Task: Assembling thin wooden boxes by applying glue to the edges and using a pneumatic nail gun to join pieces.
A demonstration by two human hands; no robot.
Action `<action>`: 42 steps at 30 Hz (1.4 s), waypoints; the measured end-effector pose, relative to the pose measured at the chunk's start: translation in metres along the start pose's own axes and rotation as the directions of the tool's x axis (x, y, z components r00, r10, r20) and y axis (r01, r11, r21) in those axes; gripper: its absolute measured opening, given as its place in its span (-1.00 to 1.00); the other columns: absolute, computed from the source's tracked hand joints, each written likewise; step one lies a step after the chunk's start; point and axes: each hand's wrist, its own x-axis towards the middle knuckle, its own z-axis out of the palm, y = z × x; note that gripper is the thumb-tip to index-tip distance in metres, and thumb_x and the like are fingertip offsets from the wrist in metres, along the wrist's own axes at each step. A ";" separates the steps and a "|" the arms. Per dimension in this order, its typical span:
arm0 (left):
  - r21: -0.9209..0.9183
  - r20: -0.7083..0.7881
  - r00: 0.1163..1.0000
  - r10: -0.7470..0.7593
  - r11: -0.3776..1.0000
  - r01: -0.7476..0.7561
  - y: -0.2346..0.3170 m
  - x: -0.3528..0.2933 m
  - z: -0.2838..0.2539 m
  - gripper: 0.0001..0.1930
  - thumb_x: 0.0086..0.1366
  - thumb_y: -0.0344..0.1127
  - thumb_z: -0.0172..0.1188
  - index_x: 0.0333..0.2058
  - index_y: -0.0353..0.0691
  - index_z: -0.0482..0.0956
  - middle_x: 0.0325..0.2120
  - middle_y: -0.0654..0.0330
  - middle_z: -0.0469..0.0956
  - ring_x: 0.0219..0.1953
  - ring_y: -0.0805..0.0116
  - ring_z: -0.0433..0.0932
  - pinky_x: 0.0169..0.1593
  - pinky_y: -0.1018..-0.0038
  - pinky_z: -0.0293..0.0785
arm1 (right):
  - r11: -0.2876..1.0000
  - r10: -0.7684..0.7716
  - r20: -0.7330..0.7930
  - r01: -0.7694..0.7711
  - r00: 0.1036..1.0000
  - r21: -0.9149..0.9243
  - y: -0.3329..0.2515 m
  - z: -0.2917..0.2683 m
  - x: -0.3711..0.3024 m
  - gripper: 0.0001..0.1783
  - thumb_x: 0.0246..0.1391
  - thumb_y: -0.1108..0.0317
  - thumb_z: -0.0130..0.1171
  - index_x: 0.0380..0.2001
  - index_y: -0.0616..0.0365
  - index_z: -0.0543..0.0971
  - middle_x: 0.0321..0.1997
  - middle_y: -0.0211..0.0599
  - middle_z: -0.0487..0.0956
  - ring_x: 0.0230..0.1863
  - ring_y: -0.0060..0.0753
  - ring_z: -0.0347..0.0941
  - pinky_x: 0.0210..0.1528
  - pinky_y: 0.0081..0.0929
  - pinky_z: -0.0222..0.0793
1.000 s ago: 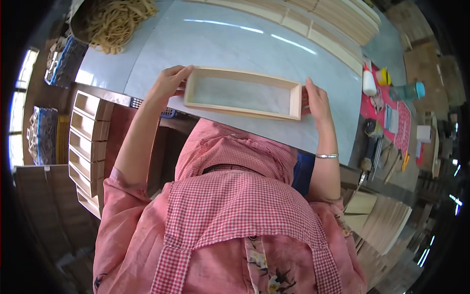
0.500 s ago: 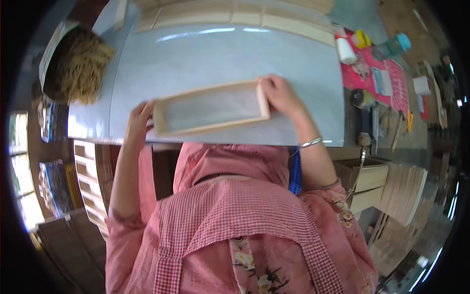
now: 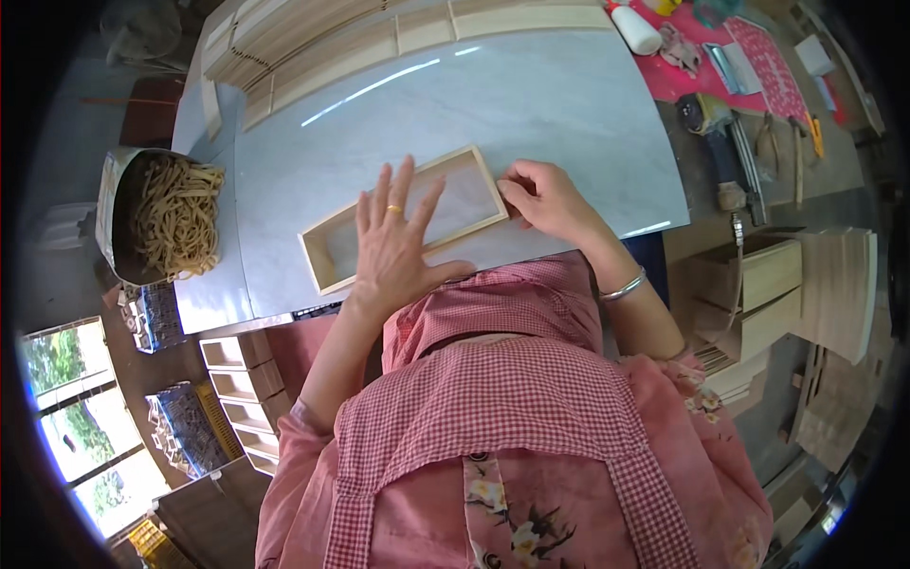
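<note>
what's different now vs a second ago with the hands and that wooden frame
The left hand has left the frame's left end and now lies flat, fingers spread, across the middle of the wooden frame. The right hand stays at the frame's right end. The frame is still on the grey table top, though the view itself has swung. The container of rubber bands stays at the table's left.

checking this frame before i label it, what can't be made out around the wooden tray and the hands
- Head view: the left hand lies flat over the wooden tray, hiding the middle of its near rail and part of its floor.
- The right hand covers the tray's right end; the corner joint there is unseen.
- The near edge of the table is hidden by the person's pink checked apron.
- The items on the red mat are too small to identify.
</note>
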 end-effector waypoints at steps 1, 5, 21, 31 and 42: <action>-0.015 0.009 1.000 0.005 1.000 -0.005 0.003 0.004 0.004 0.09 0.00 0.46 0.33 0.43 0.08 0.16 0.50 0.03 -0.14 0.52 -0.13 -0.18 0.44 -0.24 -0.14 | 1.000 -0.022 0.016 0.022 1.000 -0.013 0.001 0.000 0.002 -0.78 0.26 0.30 0.16 -0.37 0.26 0.56 -0.55 -0.40 0.55 -0.60 -0.62 0.34 -0.58 -0.65 0.25; 0.109 0.015 0.999 -0.052 0.993 0.050 0.006 -0.001 0.016 0.04 0.07 0.42 0.30 0.42 0.06 0.16 0.50 0.04 -0.13 0.53 -0.13 -0.20 0.44 -0.24 -0.15 | 1.000 -0.024 -0.052 0.024 0.998 -0.003 -0.003 0.019 -0.008 -0.74 0.21 0.24 0.18 -0.35 0.26 0.57 -0.57 -0.32 0.56 -0.60 -0.41 0.39 -0.51 -0.44 0.32; -0.889 0.454 0.491 -0.743 -0.342 0.305 -0.100 -0.148 -0.017 -0.78 0.33 -0.29 0.22 -0.20 -0.36 0.61 -0.37 0.16 0.55 -0.34 0.48 0.51 -0.29 0.62 0.45 | 0.299 -0.711 0.407 0.771 0.573 -0.562 -0.077 0.154 0.033 0.04 -0.16 -0.17 0.47 0.30 0.18 0.33 0.33 -0.14 0.38 0.32 -0.05 0.32 0.38 0.03 0.13; -0.729 0.685 0.512 -0.519 -0.490 0.478 -0.129 -0.129 -0.011 -0.77 0.32 -0.27 0.14 -0.43 -0.30 0.61 -0.57 0.24 0.50 -0.59 0.55 0.42 -0.53 0.64 0.30 | 0.287 -0.611 0.504 0.764 0.611 -0.578 -0.067 0.208 0.051 0.14 -0.25 -0.26 0.47 0.32 0.17 0.30 0.34 -0.18 0.36 0.25 -0.06 0.36 0.34 0.03 0.09; -0.765 0.597 0.568 -0.566 -0.190 0.615 -0.149 -0.110 -0.006 -0.81 0.34 -0.31 0.09 -0.41 -0.26 0.58 -0.55 0.24 0.48 -0.60 0.54 0.33 -0.52 0.65 0.24 | 0.254 -0.538 0.575 0.769 0.617 -0.587 -0.075 0.207 0.049 0.16 -0.24 -0.21 0.47 0.36 0.20 0.26 0.37 -0.13 0.33 0.27 -0.08 0.32 0.34 -0.04 0.05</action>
